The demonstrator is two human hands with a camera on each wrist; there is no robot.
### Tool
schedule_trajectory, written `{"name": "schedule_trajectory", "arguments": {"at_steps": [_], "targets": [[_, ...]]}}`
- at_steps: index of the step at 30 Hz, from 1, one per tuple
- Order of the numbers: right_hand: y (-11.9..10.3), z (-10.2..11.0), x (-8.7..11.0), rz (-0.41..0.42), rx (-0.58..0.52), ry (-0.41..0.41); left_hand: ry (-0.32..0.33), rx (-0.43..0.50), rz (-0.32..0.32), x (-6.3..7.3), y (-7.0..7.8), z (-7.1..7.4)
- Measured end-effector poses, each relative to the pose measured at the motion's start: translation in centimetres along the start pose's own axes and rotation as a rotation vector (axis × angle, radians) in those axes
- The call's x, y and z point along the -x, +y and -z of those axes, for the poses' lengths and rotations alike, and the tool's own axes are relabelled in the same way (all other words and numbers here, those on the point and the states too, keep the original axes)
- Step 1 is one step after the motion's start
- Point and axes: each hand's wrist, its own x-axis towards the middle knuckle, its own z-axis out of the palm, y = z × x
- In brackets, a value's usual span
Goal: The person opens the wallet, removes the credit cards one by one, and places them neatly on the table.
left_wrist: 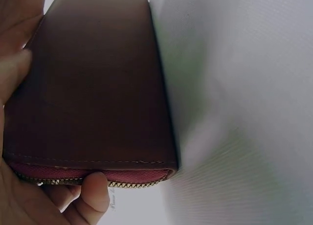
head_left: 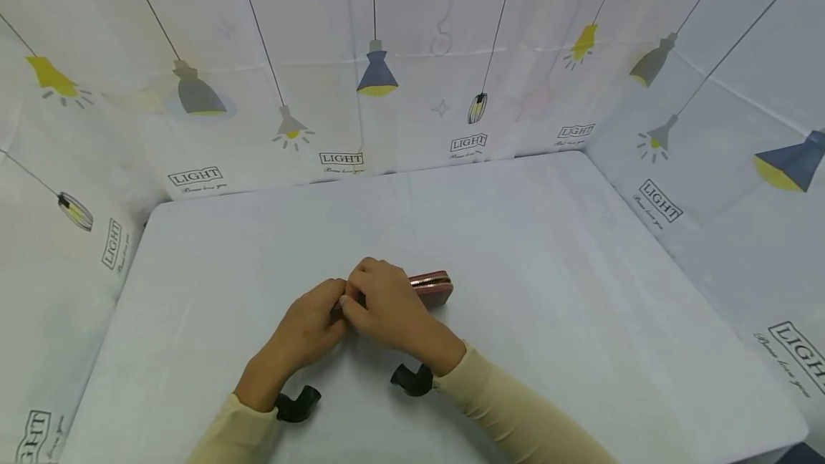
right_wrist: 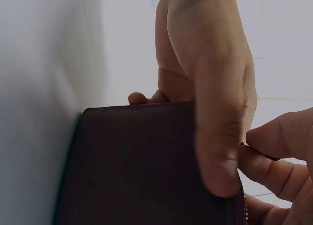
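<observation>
Backdrop: white printed sheeting [head_left: 412,56] is standing up around the far, left and right sides of my workspace, closing in three edges; only the near side toward me is staying open.
Table: white tabletop [head_left: 548,292] is spreading wide around my hands, with open room to the right, to the left and behind toward the far wall; its right near corner is showing at the lower right.
Writing: the word "LIGHT" [head_left: 341,158] is repeating in boxed capitals along the sheeting among drawn hanging lamps, with a line of script under each that I cannot read.
Wallet: pink-brown zip wallet [head_left: 433,286] is standing on its long edge on the table, near the middle and a little toward me; its smooth leather face is looking dark in the wrist views, with a stitched seam and a gold-toothed zip on pink tape running round its edge.
Right hand: my right hand [head_left: 387,303] is curling over the wallet's top, thumb lying across its face, gripping it.
Left hand: my left hand [head_left: 309,328] is gripping the wallet's left end, its fingertips meeting my right hand's at the zip.
</observation>
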Motion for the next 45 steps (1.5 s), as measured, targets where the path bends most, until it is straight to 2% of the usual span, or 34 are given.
{"name": "schedule_trajectory", "arguments": {"at_steps": [6,10,15,22,26,31,36,45], "targets": [[-0.3,-0.3,-0.1,0.053,0.070,-0.003,-0.010,0.062,0.064,0.1,0.3,0.1],[-0.3,-0.5,-0.1,0.064,0.084,0.003,-0.008,0.070,0.095,0.1,0.4,-0.1],[-0.2,-0.5,0.1,0.047,0.064,0.002,0.019,0.043,0.086,0.1,0.5,-0.2],[0.4,0.1,0.6,-0.025,-0.018,-0.039,0.075,0.032,0.059,0.0,0.5,-0.7],[1.4,0.5,1.1,-0.019,0.018,0.009,0.114,0.086,0.059,0.0,0.5,-0.9],[2.7,1.0,1.7,0.018,0.091,0.090,0.169,0.170,0.131,0.2,0.6,-1.1],[3.2,1.0,2.0,0.049,0.104,0.124,0.229,0.208,0.171,0.8,0.4,-1.1],[4.3,1.3,2.6,0.029,0.267,0.199,0.264,0.252,0.243,1.3,-0.3,-0.5]]}}
